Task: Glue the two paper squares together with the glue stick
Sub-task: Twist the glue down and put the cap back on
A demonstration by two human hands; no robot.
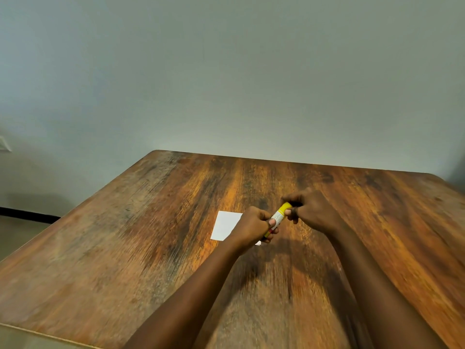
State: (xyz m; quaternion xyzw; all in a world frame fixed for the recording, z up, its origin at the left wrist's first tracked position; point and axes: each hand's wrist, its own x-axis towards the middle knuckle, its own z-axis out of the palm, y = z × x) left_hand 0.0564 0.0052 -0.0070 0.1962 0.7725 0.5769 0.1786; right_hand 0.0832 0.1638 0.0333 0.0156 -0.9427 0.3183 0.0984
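Note:
A yellow and white glue stick (279,215) is held slanted above the wooden table (125,235) between both hands. My left hand (251,227) grips its lower end, fingers curled round the barrel. My right hand (310,210) grips its upper yellow end, where the cap sits. White paper (225,225) lies flat on the table just left of and under my left hand; part of it is hidden by that hand, with a small corner showing below the hand. I cannot tell whether it is one square or two stacked.
The table's far edge meets a plain pale wall (251,71). Its left edge drops to the floor (20,235), and the near left corner shows at the bottom of the view.

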